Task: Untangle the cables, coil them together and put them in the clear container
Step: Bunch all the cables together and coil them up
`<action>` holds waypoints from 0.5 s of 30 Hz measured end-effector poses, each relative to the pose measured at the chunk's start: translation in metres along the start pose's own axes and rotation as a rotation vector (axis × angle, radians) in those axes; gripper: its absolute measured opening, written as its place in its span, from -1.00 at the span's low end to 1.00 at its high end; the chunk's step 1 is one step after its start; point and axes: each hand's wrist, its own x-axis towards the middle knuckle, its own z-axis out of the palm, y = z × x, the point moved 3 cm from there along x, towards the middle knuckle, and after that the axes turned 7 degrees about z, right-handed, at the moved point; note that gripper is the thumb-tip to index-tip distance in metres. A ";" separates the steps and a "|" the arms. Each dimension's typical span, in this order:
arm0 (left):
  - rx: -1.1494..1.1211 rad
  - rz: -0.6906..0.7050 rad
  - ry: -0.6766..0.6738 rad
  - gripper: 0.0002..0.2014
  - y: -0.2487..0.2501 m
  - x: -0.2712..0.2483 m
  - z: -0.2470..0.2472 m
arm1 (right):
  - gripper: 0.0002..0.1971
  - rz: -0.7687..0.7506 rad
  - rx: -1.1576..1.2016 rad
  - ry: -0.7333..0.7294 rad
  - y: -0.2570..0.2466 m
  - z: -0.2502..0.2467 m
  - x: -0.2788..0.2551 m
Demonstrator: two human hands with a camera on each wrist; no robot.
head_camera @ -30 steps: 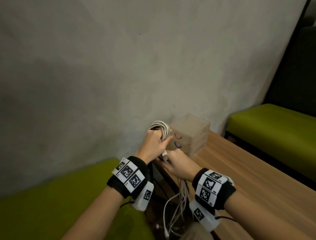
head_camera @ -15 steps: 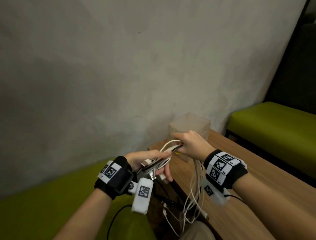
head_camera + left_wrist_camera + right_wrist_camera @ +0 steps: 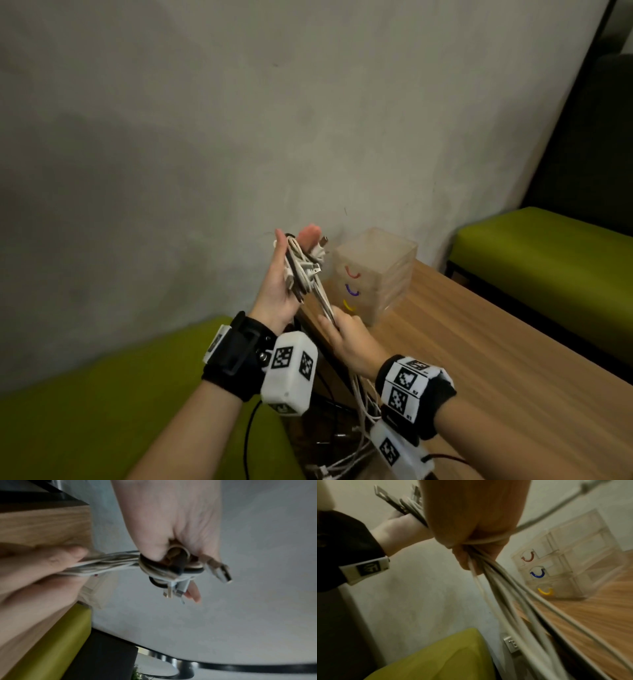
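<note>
A bunch of white cables (image 3: pixel 301 270) with one dark cable is wound round my raised left hand (image 3: pixel 277 284), which grips the coil (image 3: pixel 171 566). Plug ends stick out of it, among them a USB plug (image 3: pixel 221 572). Just below and to the right, my right hand (image 3: pixel 346 334) grips the uncoiled strands (image 3: pixel 496 585). These hang down past the table edge as loose ends (image 3: pixel 363 404). The clear container (image 3: pixel 380 270) is a small drawer unit with red, blue and yellow handles. It stands on the wooden table (image 3: pixel 479 342) against the wall, right behind my hands.
A green bench (image 3: pixel 102 394) lies at the lower left and another green bench (image 3: pixel 548 246) at the right beyond the table. A grey wall closes off the back. A wall socket (image 3: pixel 511 643) sits low beside the table edge.
My left hand has risen and turned palm inward with the coil on it. My right hand has dropped from near the container to below the left hand, still holding the strands.
</note>
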 end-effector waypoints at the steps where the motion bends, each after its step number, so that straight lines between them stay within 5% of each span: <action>1: 0.065 0.019 0.003 -0.54 0.000 0.002 0.000 | -0.77 -0.002 -0.014 0.006 0.000 0.003 0.000; 6: 0.314 0.175 0.090 -0.43 0.000 0.008 -0.016 | -0.72 -0.093 -0.185 0.022 -0.007 0.012 -0.017; 12: 0.795 0.348 0.102 -0.70 0.005 0.007 -0.028 | -0.67 -0.222 -0.419 0.124 -0.020 0.000 -0.025; 15: 0.975 0.290 0.026 -0.83 -0.002 0.009 -0.038 | -0.63 -0.370 -0.614 0.288 -0.022 -0.011 -0.016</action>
